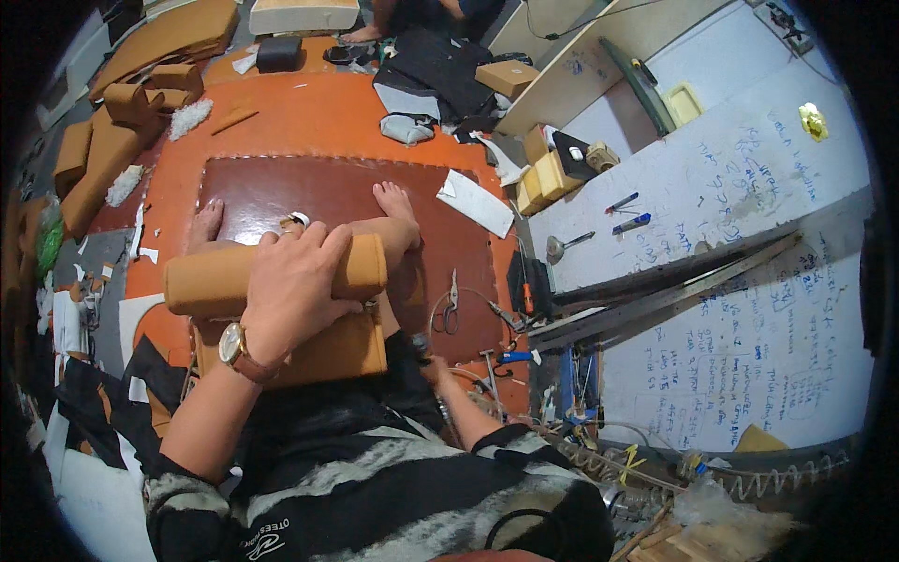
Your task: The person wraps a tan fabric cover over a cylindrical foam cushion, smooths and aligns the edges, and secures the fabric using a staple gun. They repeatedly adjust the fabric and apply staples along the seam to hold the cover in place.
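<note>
A tan upholstered piece (211, 281) lies across my lap, with a padded roll at its far side and a flatter, seamed part (346, 351) nearer me. My left hand (295, 281), a watch on its wrist, grips the roll from above, fingers over the far side and thumb on the near side. Low beside my thigh, my right hand (435, 370) is closed around something dark that I cannot make out. A hose runs down close to that hand. Scissors (452, 304) lie on the red-brown mat just beyond it.
Tan padded pieces (112, 164) are piled at the far left, with dark scraps (112, 393) nearer. A white board (693, 215) with handwriting, pens and a small funnel-shaped tool stands at right. Hoses and an orange-handled screwdriver (527, 295) lie before it. Another person sits at the far edge.
</note>
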The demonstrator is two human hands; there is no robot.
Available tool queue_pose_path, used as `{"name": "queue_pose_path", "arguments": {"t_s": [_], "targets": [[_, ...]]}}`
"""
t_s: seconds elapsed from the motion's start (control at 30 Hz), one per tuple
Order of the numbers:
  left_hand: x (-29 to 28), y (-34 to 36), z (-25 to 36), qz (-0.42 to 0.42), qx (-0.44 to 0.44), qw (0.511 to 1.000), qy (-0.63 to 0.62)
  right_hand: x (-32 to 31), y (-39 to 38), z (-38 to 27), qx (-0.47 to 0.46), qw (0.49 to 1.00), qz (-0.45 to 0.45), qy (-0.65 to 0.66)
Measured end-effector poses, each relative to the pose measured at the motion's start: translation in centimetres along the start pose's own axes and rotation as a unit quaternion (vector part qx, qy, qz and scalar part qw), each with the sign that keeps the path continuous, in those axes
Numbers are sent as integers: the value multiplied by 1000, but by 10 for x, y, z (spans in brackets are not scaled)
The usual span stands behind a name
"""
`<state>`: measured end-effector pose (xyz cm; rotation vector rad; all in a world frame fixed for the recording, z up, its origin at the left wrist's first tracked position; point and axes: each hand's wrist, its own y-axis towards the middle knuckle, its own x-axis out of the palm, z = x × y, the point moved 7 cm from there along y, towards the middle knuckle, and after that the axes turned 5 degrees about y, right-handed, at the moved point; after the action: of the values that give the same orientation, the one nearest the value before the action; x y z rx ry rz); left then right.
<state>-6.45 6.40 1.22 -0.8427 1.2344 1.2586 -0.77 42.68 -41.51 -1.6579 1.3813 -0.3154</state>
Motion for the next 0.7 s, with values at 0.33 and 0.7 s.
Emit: {"name": "queue_pose_path", "arguments": {"t_s": [0.33, 0.7], "targets": [[15, 48, -4, -154, 64, 972, -166, -86, -221, -246, -342, 939, 8, 18], [24, 45, -8, -128, 50, 980, -147, -55, -299, -296, -498, 801, -33, -331]]}}
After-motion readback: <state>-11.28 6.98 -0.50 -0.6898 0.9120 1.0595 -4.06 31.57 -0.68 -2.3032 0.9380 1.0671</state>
